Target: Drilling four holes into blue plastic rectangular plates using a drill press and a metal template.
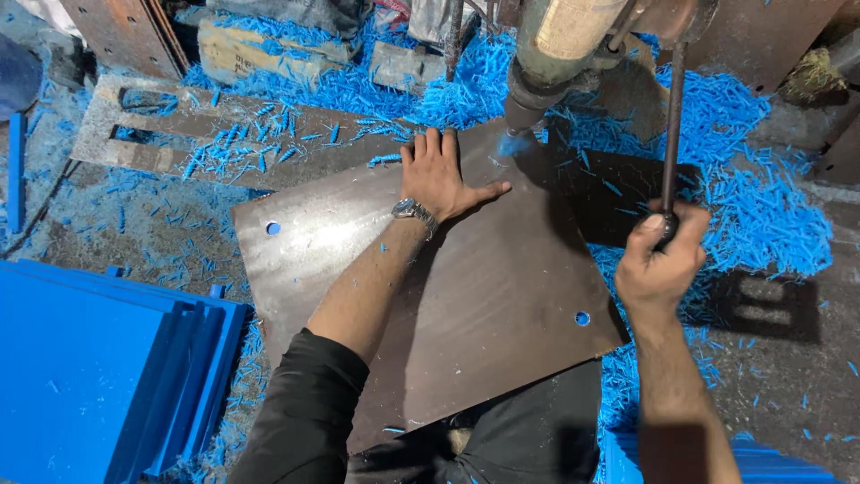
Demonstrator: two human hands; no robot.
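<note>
A large dark brown sheet [466, 296] lies flat under a drill press head [555, 63], with round holes at its left and right corners. My left hand [443, 175] presses flat on the sheet's far edge, fingers spread, a wristwatch on the wrist. Just right of that hand the drill bit [515, 139] meets the sheet amid blue swarf. My right hand [658, 260] is closed around the knob of the press's thin dark lever [674, 125].
Blue shavings [752, 179] cover the bench around the machine. A stack of blue sheets [98, 367] lies at the lower left. A slotted metal plate [206, 143] sits at the upper left, with wooden blocks [260, 49] behind it.
</note>
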